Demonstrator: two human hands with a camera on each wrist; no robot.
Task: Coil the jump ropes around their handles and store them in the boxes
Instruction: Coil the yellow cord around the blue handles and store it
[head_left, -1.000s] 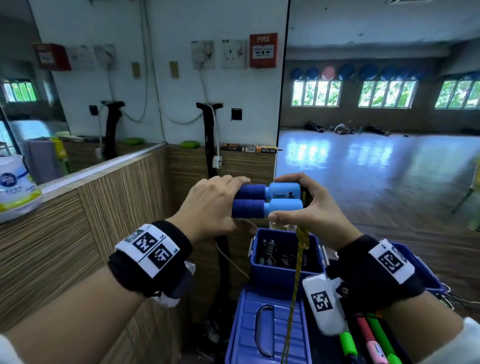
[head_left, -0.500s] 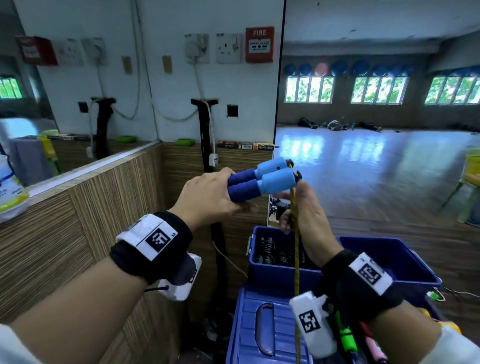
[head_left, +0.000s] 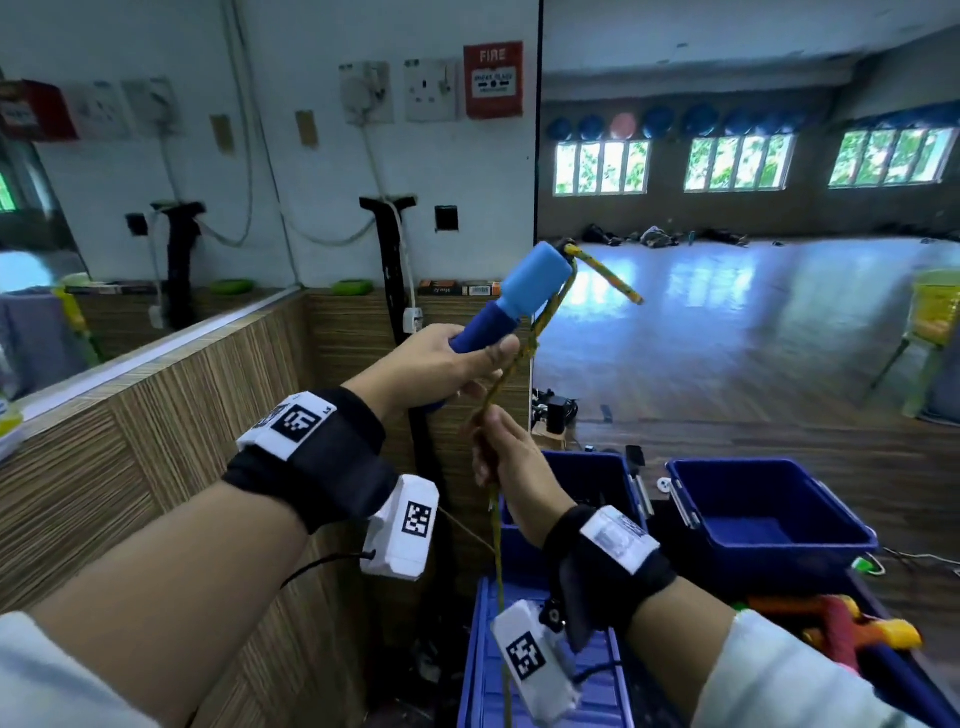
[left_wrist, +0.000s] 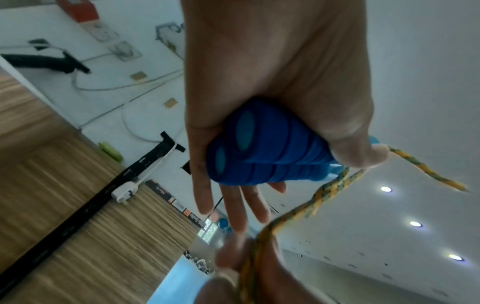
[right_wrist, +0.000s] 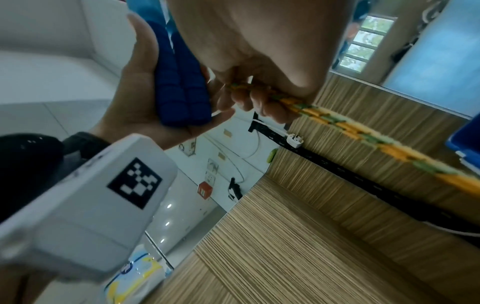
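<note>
I am standing at a wood-grain partition (head_left: 156, 441) with a mirror (head_left: 748, 208) ahead reflecting a big studio floor and bright windows. On the white wall a red fire alarm (head_left: 492, 79) is hanging beside the sockets. Below my arms two open blue boxes are sitting: one (head_left: 769, 519) to the right, showing a bare floor, and a nearer one (head_left: 587, 478) partly hidden behind my right wrist. A blue lid (head_left: 550, 691) is lying under them, and some red and yellow handles (head_left: 852, 623) are poking in at the lower right.

My left hand (head_left: 436, 364) is gripping both blue handles (head_left: 511, 301) side by side, thumb pressing on top, tilting them up to the right in the air above the boxes. The yellow-green braided rope (head_left: 540, 322) is leaving their light-blue tips, one short loop sticking out toward the mirror. My right hand (head_left: 506, 457) is pinching the doubled rope just below the handles, and the rest is hanging straight down past the lid.
</note>
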